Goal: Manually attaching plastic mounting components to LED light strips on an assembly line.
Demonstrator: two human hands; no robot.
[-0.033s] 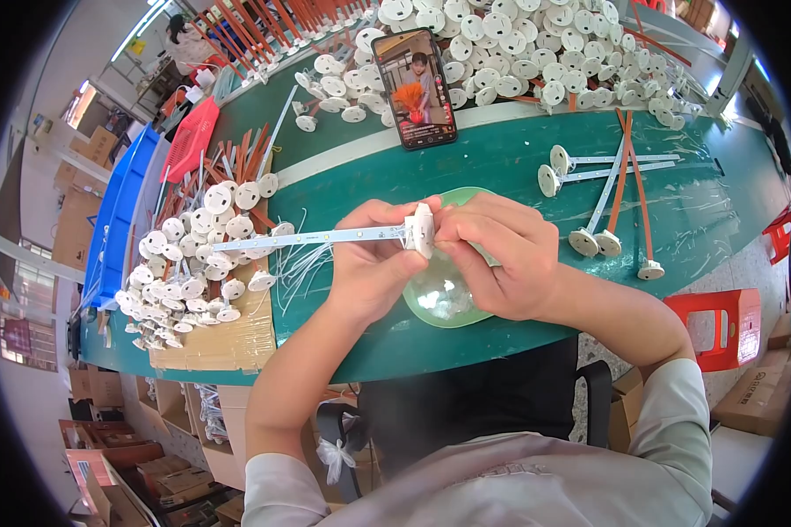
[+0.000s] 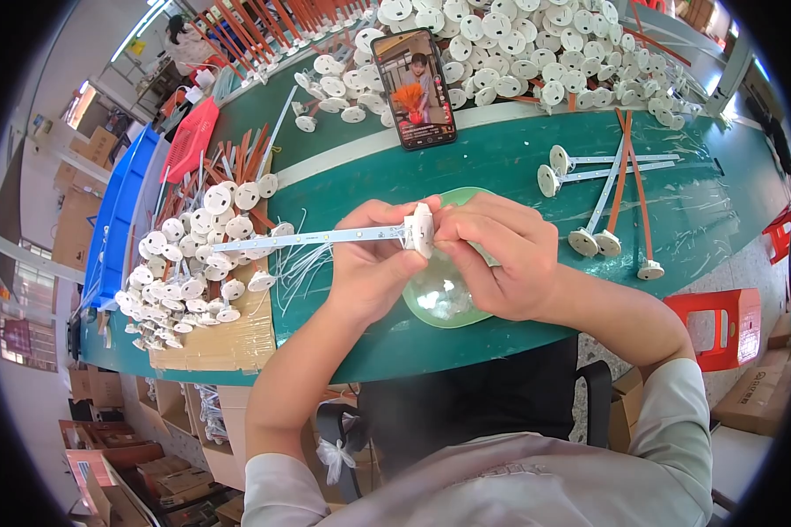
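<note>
Bare left forearm (image 2: 305, 378) slants off to the far right, bare right forearm (image 2: 620, 317) to the far left. Bare left-hand grip (image 2: 365, 277) is clamped, thumb (image 2: 402, 265) pointing right; bare right-hand grip (image 2: 511, 256)'s kinda pinched beside it.

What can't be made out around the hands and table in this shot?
All in the head view:
- Whether the right hand pinches a small part at the white disc: its own fingers hide it.
- Contents of the green bowl: blurred by glare, partly behind that hand.
- Count of the left pile of discs: upper ones cover lower ones.
- Small print on the phone: too small.
- Far pile of discs: cut by the top edge.
</note>
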